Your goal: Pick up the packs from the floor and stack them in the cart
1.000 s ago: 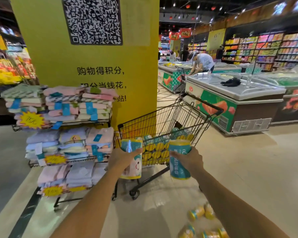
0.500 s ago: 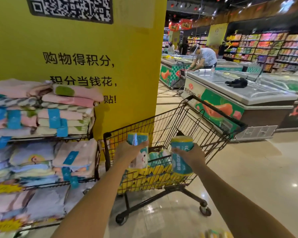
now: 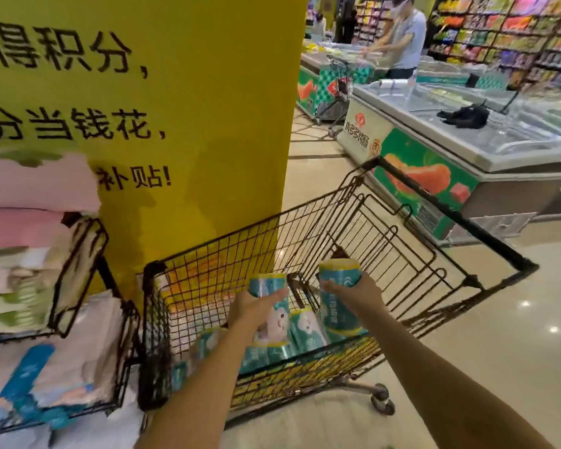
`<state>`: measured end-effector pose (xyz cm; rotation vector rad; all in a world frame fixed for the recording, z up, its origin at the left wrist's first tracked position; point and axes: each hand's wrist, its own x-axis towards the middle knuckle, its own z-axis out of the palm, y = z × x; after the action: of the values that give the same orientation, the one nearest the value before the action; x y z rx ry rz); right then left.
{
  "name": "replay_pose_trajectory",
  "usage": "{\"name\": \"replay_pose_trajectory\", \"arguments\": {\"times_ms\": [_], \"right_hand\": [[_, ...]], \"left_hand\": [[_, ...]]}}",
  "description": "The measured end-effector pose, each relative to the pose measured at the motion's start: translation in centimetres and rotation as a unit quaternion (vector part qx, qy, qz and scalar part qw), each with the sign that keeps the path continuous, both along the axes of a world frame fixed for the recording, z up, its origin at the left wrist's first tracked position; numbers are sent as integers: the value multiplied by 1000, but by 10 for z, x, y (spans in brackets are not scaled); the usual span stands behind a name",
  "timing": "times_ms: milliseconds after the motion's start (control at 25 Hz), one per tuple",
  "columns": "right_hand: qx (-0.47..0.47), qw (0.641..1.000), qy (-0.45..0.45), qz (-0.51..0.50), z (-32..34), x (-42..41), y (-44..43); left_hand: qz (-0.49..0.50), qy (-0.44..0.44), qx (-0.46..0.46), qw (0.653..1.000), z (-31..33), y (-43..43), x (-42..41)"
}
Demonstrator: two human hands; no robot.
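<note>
A black wire shopping cart (image 3: 399, 241) stands in front of me beside a yellow pillar. Several teal-and-yellow packs (image 3: 306, 328) lie in its basket. My left hand (image 3: 253, 307) grips one upright teal pack with a cartoon face (image 3: 272, 315), held inside the basket over the stacked ones. My right hand (image 3: 357, 293) grips a second upright teal pack with a yellow top (image 3: 337, 299), also over the basket, just right of the first. Both forearms reach in across the cart's near side.
A yellow pillar (image 3: 208, 108) with black lettering rises right behind the cart. A wire rack of folded towels (image 3: 39, 286) crowds the left. Chest freezers (image 3: 467, 150) line the right, with a person (image 3: 402, 37) and another cart (image 3: 340, 82) farther back. Shiny floor (image 3: 515, 335) lies to the right.
I have stepped closer to the cart. Both hands have carried their packs forward and down from above the near rim into the basket. The packs on the floor have left the view.
</note>
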<state>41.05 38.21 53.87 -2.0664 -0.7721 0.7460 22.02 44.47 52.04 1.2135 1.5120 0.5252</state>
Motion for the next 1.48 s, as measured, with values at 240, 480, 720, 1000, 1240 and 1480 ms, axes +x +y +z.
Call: {"name": "replay_pose_trajectory", "arguments": {"times_ms": [240,480,720,1000,1240,1480], "right_hand": [[-142,988,1,63,-65,45,45],[-271,949,3,159,-82,47,69],[-342,922,-6,179,-81,42,72],[-326,936,-37,126,-96,33,67],[-332,931,-91,119,-106,31,69],[-299,940,-130,100,-113,30,69]], "left_hand": [[6,12,-120,993,-64,23,58],[36,-7,-214,976,-95,13,74],[-18,20,-229,973,-102,25,63],[-41,78,-185,979,-116,32,59],[-59,68,-200,976,-121,39,57],[-30,67,-188,979,-127,35,58]]}}
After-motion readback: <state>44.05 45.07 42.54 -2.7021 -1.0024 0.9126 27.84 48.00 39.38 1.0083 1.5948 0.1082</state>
